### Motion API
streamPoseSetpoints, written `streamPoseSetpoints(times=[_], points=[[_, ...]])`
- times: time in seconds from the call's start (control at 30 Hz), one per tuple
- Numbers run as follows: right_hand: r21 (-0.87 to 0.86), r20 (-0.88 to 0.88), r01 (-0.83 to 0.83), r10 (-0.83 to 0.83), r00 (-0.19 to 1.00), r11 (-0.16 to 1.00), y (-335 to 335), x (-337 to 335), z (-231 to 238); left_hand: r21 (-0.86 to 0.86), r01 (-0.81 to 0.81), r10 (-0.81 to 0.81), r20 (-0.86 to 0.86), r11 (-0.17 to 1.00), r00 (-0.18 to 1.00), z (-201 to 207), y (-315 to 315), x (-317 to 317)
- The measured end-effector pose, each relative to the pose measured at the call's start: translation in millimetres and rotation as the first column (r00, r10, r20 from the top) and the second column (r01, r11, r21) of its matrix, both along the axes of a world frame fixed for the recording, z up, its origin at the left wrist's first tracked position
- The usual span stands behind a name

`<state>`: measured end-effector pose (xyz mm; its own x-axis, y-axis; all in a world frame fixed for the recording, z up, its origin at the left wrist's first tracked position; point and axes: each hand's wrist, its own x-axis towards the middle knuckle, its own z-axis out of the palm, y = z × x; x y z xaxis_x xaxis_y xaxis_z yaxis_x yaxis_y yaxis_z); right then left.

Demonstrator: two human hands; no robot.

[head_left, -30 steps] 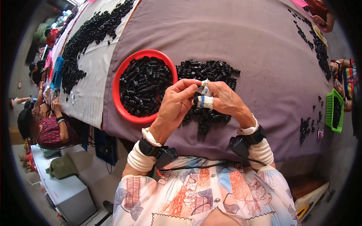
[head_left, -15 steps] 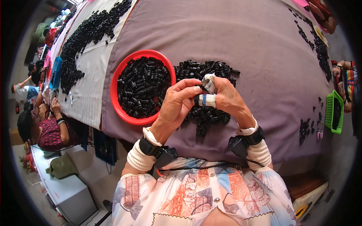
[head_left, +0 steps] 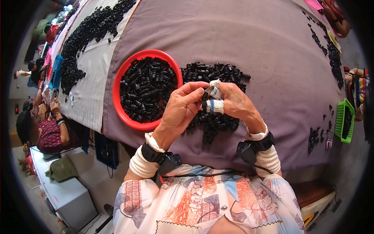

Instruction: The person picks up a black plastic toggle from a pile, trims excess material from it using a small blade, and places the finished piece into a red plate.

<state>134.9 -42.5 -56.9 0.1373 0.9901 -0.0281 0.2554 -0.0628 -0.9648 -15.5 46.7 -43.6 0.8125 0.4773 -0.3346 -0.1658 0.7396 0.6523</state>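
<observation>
My left hand (head_left: 182,102) is closed in a pinch on a small black plastic part (head_left: 205,96), mostly hidden by the fingertips. Against it works my right hand (head_left: 238,102), fingers curled in. White cloth (head_left: 214,89) wraps one right fingertip, and a white knit sleeve with a blue stripe (head_left: 215,106) covers another finger. What the right fingers grip is too small and covered to make out. Beneath both hands lies a loose pile of black plastic parts (head_left: 213,124). Just left of them stands a round red basin (head_left: 117,105) filled with similar parts (head_left: 146,89).
A mauve cloth (head_left: 269,50) covers the table. More black parts lie on the pale cloth (head_left: 93,74) at left and along the right edge. A green basket (head_left: 351,121) stands at far right, a blue basket (head_left: 57,72) at far left. Other people sit around the table.
Both hands stay over the pile, fingertips still together, with only a slight shift of the fingers. The whole view has moved a little.
</observation>
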Motion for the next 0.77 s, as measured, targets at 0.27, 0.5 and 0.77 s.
streamPoseSetpoints(times=[0.27, 0.5, 0.77], points=[[0.001, 0.13, -0.027, 0.026, 0.991, 1.0, 2.3, 2.0, -7.8, 0.016, -0.032, 0.033, -0.035, 0.999, 0.999, -2.2, 1.0, 4.1], [0.005, 0.023, 0.044, -0.044, 0.999, 0.999, 3.1, 2.0, 0.5, 0.019, -0.041, 0.041, -0.034, 0.999, 0.999, 0.4, 1.7, 7.0], [-0.036, -0.012, 0.027, -0.027, 1.0, 0.999, 3.8, 1.4, 2.1, 0.032, -0.042, 0.043, -0.024, 0.999, 0.999, -1.9, 2.0, 4.8]])
